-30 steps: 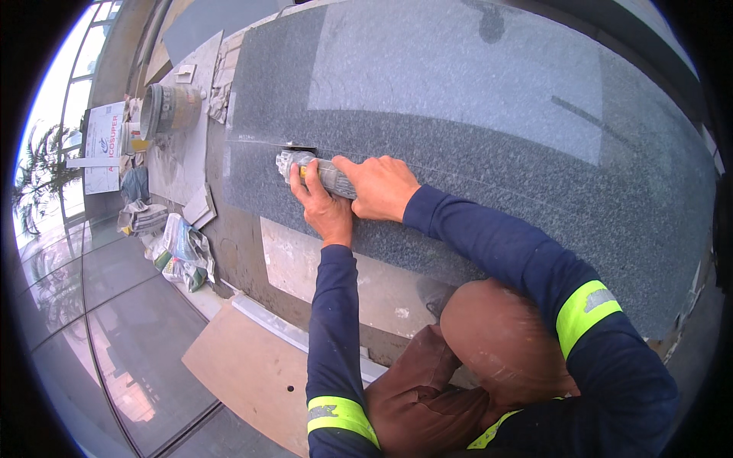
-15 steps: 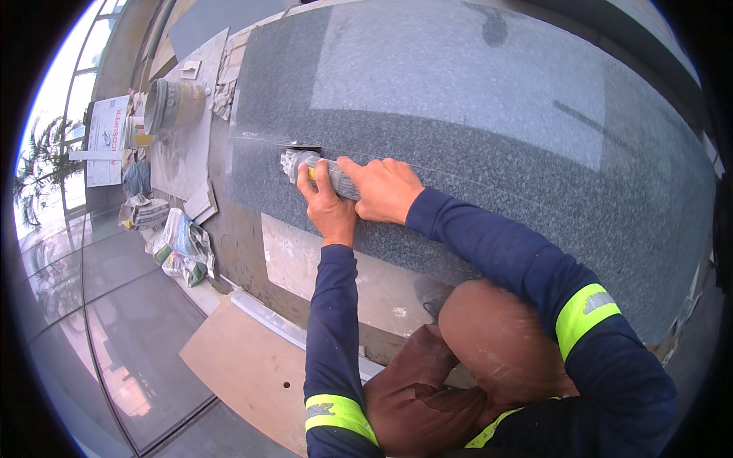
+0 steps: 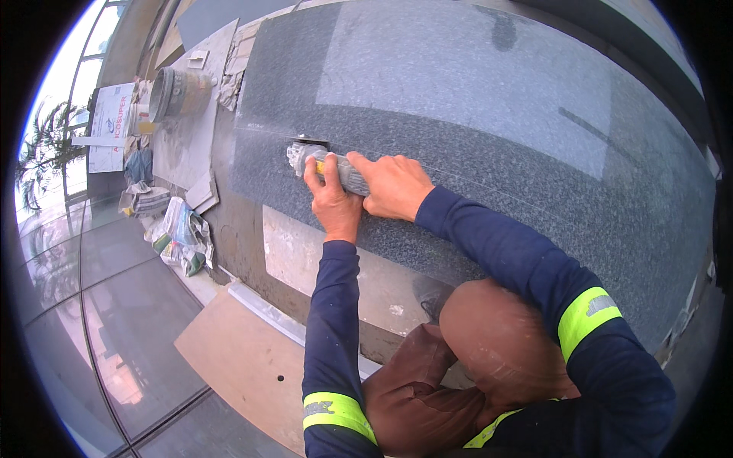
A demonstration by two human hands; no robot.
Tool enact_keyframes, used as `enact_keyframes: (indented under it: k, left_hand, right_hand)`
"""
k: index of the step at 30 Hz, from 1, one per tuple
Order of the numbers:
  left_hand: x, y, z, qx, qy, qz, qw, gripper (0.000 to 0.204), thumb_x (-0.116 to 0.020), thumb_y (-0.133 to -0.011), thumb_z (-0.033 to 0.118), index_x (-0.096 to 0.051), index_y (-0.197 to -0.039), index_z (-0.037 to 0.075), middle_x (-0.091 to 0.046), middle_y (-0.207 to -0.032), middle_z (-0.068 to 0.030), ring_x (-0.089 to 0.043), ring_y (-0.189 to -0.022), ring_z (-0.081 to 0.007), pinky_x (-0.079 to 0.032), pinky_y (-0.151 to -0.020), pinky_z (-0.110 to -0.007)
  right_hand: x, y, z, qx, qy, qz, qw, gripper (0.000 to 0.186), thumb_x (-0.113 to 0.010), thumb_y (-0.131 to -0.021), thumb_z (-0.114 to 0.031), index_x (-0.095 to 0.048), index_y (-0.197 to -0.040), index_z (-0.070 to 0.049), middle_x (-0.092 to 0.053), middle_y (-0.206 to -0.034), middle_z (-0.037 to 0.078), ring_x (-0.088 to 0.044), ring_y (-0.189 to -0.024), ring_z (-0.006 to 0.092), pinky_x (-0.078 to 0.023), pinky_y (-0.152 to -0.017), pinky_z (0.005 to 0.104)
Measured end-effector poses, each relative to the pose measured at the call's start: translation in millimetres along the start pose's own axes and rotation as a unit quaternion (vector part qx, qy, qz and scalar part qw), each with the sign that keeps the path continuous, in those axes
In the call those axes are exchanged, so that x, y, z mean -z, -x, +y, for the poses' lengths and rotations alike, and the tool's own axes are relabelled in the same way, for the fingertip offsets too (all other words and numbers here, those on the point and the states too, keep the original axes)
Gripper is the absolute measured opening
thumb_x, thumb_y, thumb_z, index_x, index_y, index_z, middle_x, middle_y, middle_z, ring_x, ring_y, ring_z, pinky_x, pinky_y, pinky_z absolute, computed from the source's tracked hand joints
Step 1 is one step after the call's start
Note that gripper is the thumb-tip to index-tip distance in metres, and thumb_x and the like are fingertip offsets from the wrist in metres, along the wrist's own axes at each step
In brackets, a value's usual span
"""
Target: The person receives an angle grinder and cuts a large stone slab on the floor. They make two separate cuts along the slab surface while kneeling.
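Both my hands hold an angle grinder [image 3: 350, 180] with a dusty grey body and a yellow patch. Its thin cutting disc [image 3: 311, 140] stands edge-on at a pale straight line on a speckled dark grey stone slab [image 3: 427, 252]. My left hand [image 3: 336, 206] is closed around the grinder near its head, fingers over the top. My right hand [image 3: 395, 185] grips the rear of the body, index finger stretched along it. Whether the disc has entered the stone cannot be made out.
My bent knee [image 3: 500, 332] rests by the slab's near side. Beyond its left end stand a dusty bucket [image 3: 182, 93] and crumpled bags [image 3: 183, 238]. A tan board [image 3: 244, 366] lies at lower left beside dark glossy floor tiles [image 3: 145, 343]. A lighter rectangle covers the slab's far part.
The whole view has shifted slightly. The grinder and both hands appear a little further right and up, with the disc still at the pale line. Both grips are the same.
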State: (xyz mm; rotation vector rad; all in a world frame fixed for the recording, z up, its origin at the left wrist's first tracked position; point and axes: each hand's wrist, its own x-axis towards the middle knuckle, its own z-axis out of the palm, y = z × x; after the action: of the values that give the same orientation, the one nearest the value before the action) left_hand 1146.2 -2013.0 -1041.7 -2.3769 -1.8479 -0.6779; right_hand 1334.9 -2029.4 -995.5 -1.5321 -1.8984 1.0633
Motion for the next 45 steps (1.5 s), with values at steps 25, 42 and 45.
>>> enact_keyframes:
  k: [25, 42, 45]
  left_hand:
    - [5.4, 3.9, 9.8, -0.014, -0.003, -0.011, 1.0, 0.072, -0.087, -0.079, 0.015, -0.058, -0.144, 0.02, -0.045, -0.158, -0.0261, -0.07, -0.119, -0.0524, -0.067, -0.081, -0.054]
    - [1.5, -5.4, -6.5, -0.003, -0.022, 0.01, 1.0, 0.07, -0.086, -0.076, 0.012, -0.062, -0.141, 0.023, -0.05, -0.158, -0.0214, -0.075, -0.108, -0.0468, -0.067, -0.077, -0.052]
    - [1.3, -8.4, -6.7, -0.007, -0.024, 0.013, 1.0, 0.068, -0.086, -0.077, 0.014, -0.062, -0.14, 0.023, -0.051, -0.159, -0.0209, -0.076, -0.106, -0.0467, -0.067, -0.076, -0.052]
  right_hand:
    - [5.6, 11.1, 5.4, -0.008, -0.004, -0.003, 1.0, 0.079, -0.075, -0.077, -0.015, -0.054, -0.154, -0.008, -0.078, -0.096, 0.028, -0.077, -0.092, 0.0475, -0.063, -0.084, 0.0566]
    - [-6.0, -8.5, -4.1, -0.002, 0.018, 0.006, 1.0, 0.059, -0.075, -0.082, -0.015, -0.059, -0.138, -0.003, -0.079, -0.096, 0.024, -0.079, -0.094, 0.0436, -0.063, -0.083, 0.0547]
    - [-8.8, -13.3, -3.4, -0.002, 0.017, 0.019, 1.0, 0.057, -0.075, -0.081, -0.014, -0.06, -0.135, -0.003, -0.079, -0.096, 0.024, -0.079, -0.094, 0.0436, -0.063, -0.083, 0.0549]
